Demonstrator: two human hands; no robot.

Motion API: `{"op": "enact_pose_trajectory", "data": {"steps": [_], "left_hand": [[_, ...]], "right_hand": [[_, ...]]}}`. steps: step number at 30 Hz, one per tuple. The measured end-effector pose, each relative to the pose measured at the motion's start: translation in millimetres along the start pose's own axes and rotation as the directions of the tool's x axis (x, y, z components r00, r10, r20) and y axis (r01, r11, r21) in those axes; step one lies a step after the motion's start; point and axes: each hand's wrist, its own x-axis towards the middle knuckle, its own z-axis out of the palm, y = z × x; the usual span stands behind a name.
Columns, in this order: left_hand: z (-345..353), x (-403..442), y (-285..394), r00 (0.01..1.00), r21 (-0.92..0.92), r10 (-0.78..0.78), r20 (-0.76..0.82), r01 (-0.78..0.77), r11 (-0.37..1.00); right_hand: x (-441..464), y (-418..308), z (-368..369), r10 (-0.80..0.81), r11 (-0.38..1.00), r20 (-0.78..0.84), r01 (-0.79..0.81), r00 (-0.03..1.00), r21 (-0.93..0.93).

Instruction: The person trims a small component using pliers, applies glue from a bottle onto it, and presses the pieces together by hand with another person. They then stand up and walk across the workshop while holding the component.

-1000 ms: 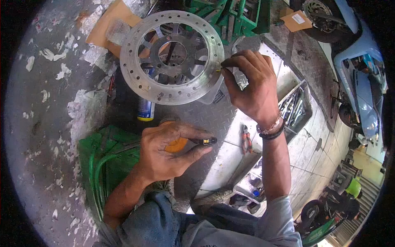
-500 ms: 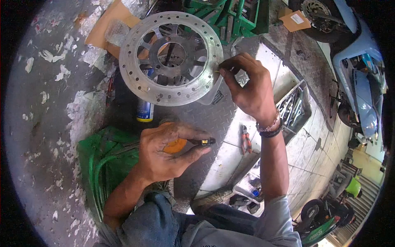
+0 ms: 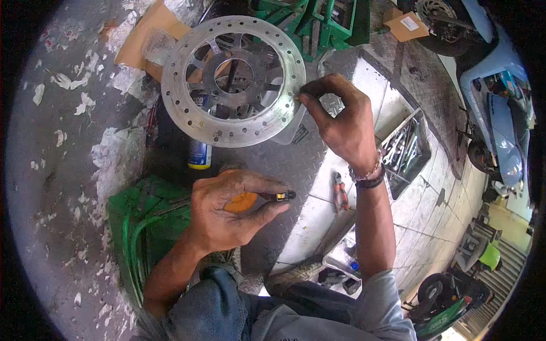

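My left hand [image 3: 224, 213] pinches a small black piece with a yellow end [image 3: 284, 196], possibly an electrical connector, between thumb and forefinger. Up and to the right, my right hand [image 3: 347, 122] is closed in a pinch, its fingertips at the right rim of a metal brake disc [image 3: 196, 122] in this view. A tiny yellowish bit shows at those fingertips; what it is I cannot make out. Whether the fingers touch the disc or sit just in front of it is unclear. Drilled holes ring the disc, and its centre is open.
Behind the disc stands a blue spray can [image 3: 200, 153] with a yellow rim. Red-handled pliers [image 3: 340, 193] lie on white tiles beside a tray of wrenches [image 3: 421, 145]. A green metal toolbox [image 3: 318, 28] is at the top. Motorcycle parts [image 3: 500, 125] stand at right.
The view has shifted slightly. My right hand has moved a little left and stays pinched by the disc rim. My left hand keeps its hold on the small black-and-yellow piece.
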Motion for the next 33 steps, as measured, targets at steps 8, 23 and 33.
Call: {"op": "enact_pose_trajectory", "data": {"steps": [8, 23, 33], "left_hand": [[4.2, -3.4, -0.9, 0.996, -0.084, -0.079, -0.043, 0.075, 0.994], [2.7, -0.8, 0.1, 0.997, -0.061, -0.069, -0.044, 0.067, 0.996], [9.8, -2.6, -14.6, 0.995, -0.089, -0.103, -0.017, 0.101, 0.991]], "right_hand": [[-5.4, -4.8, -1.9, -0.146, 0.969, 0.029, 0.149, 0.989, -0.196], [-14.3, -1.4, 0.3, -0.033, 0.999, -0.098, 0.030, 0.995, -0.034], [-26.1, -8.4, -22.2, 0.105, 0.994, -0.125, -0.102, 0.987, 0.030]]}}
